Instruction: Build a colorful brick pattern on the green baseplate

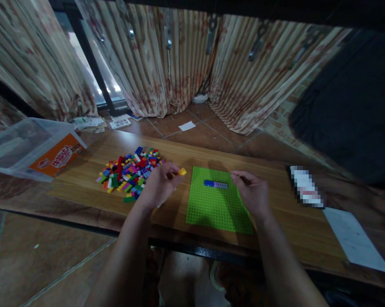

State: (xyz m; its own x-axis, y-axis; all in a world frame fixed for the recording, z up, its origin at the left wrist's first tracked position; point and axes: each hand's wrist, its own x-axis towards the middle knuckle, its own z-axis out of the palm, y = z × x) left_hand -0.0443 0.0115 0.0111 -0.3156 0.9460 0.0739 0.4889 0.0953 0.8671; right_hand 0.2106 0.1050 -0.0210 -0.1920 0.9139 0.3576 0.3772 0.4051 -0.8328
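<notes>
**At the wooden table [285, 213]**

Far left: clear plastic box [11, 168], orange label [59, 155] with large white Chinese characters, too blurred to read surely. Centre: green studded plate [218, 211]. Left of it, heap of mixed bricks [131, 172]. Right hand [253, 192] by plate's right edge, fingers bent; cannot tell whether they grasp anything. Left hand [158, 185] between heap and plate. Blue-and-purple brick row [215, 184] on plate's far half, between the hands. Smallest: yellow brick [182, 172], pinched between left thumb and fingertips, poking out rightward, just left of plate.
</notes>
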